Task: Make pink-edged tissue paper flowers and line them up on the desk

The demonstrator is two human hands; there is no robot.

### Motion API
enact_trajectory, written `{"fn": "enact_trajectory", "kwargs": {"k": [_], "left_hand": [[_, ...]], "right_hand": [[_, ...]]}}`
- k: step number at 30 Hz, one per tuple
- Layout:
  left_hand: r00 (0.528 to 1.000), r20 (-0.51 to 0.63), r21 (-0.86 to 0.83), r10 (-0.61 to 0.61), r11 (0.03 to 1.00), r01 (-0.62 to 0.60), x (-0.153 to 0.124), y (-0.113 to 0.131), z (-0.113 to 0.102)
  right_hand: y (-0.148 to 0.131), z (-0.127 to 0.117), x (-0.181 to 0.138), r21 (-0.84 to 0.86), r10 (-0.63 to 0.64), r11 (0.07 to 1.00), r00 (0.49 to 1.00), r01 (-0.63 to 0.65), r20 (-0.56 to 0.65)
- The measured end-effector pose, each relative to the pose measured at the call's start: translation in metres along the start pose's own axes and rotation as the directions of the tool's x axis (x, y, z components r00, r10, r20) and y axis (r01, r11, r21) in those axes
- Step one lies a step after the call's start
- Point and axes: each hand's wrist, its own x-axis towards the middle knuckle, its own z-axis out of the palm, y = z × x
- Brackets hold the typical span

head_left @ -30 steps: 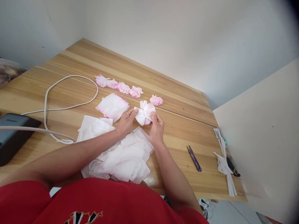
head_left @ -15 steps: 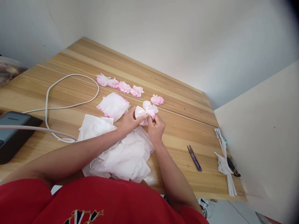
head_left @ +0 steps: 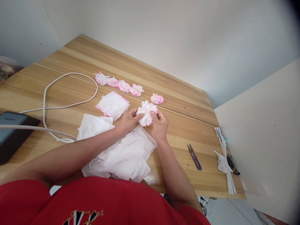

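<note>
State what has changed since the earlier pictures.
The bundle, bow-shaped before, now spreads rounder. The left hand and right hand have drawn their thumbs apart from its middle; both hold it. Snips, white sheets and pink-edged flowers stayed put.

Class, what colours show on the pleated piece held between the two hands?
The pleated piece is white with some pink at its edge; see the head view.

wooden table (head_left: 178, 150) with white sheets (head_left: 127, 153), pink-edged puffs (head_left: 123, 86), snips (head_left: 192, 152)
</note>
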Motion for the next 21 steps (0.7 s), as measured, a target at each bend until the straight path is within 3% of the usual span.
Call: {"fn": "enact_trajectory", "kwargs": {"k": [5, 8, 11, 15, 18, 21], "left_hand": [[0.998, -0.058, -0.099, 0.002, 0.995, -0.007, 0.002, 0.002, -0.005], [0.997, -0.075, -0.171, -0.017, 0.985, 0.004, 0.006, -0.001, -0.010], [0.996, -0.074, -0.198, -0.043, 0.980, 0.028, 0.007, -0.002, -0.011], [0.996, -0.089, 0.039, 0.020, 0.999, -0.016, 0.005, -0.002, -0.008], [0.992, -0.087, 0.229, 0.094, 0.971, -0.072, 0.003, -0.003, -0.008], [0.993, -0.080, 0.246, 0.092, 0.967, -0.070, 0.004, -0.007, -0.009]], "right_hand": [[-0.005, 0.000, -0.002, 0.069, -0.007, 0.998, 0.998, 0.002, 0.069], [-0.008, 0.001, -0.006, -0.105, -0.109, 0.987, 0.986, 0.122, 0.123], [-0.006, 0.003, -0.009, -0.344, -0.228, 0.900, 0.961, 0.270, 0.156], [-0.002, 0.003, -0.009, -0.466, -0.338, 0.802, 0.927, 0.373, 0.161], [-0.002, 0.002, -0.010, -0.459, -0.345, 0.802, 0.924, 0.381, 0.163], [-0.002, 0.000, -0.010, -0.436, -0.305, 0.833, 0.940, 0.342, 0.155]]}}
